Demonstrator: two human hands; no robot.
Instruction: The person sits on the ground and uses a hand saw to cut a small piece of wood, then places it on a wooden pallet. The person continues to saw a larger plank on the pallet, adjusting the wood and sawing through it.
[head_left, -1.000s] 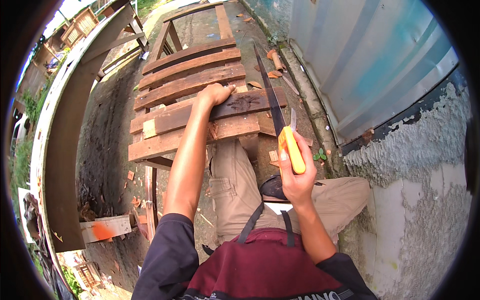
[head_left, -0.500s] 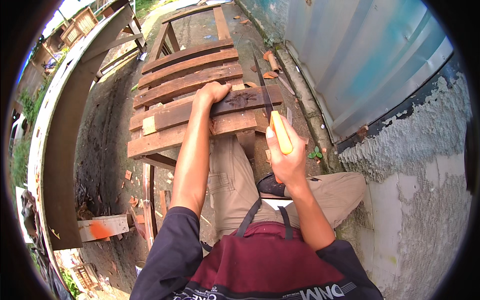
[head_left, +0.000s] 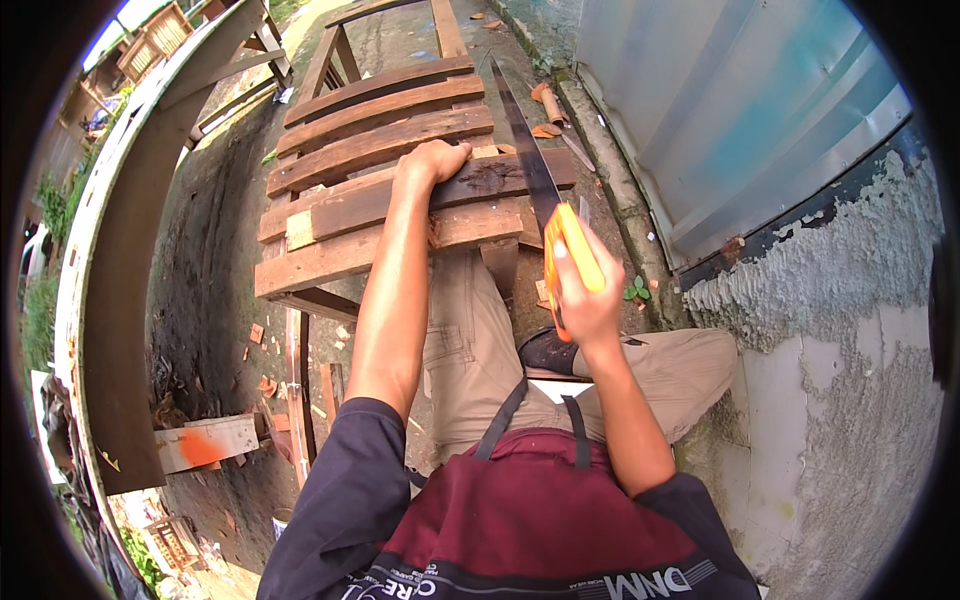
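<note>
1. Your left hand (head_left: 435, 160) is resting on the dark board (head_left: 490, 182); its fingers are partly hiding, so I cannot tell how far they are closing.
2. The dark board is lying across the slatted tabletop (head_left: 360, 119) at twelve o'clock, its end jutting past the slats toward three o'clock.
3. Your right hand (head_left: 595, 300) is wrapping around the orange-yellow handle (head_left: 582, 245) of the saw (head_left: 538, 182).
4. The saw is crossing the board's overhanging end, its tip pointing toward eleven o'clock; I cannot tell whether they are touching.
</note>
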